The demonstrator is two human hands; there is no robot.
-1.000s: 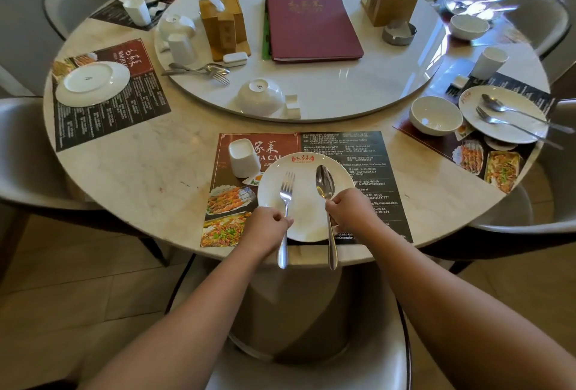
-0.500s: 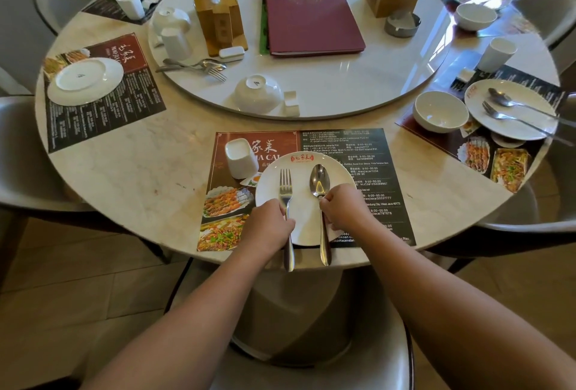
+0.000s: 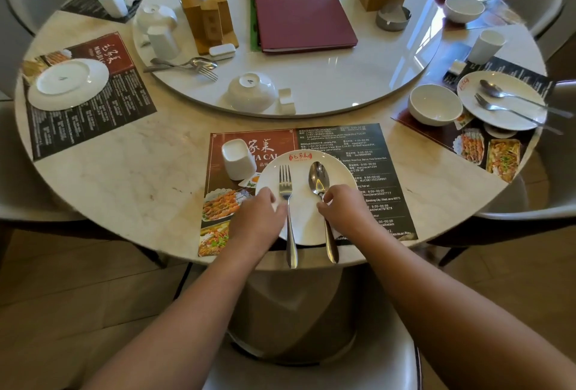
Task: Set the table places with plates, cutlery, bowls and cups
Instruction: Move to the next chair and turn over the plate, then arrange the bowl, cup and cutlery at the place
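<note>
- On the plate before me lie one fork and one spoon, side by side, with the handles reaching past the plate's near rim.
- My left hand pinches the fork's neck, and my right hand pinches the spoon's.
- One white cup stands just beyond the plate's left rim.
- The one placemat under the plate, on the worktop, reads "A CAI" and "Bandung City, West Java 40173".

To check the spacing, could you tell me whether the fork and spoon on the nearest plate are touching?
Apart. The head view shows bare plate in a plain gap between the fork and the spoon.
</note>
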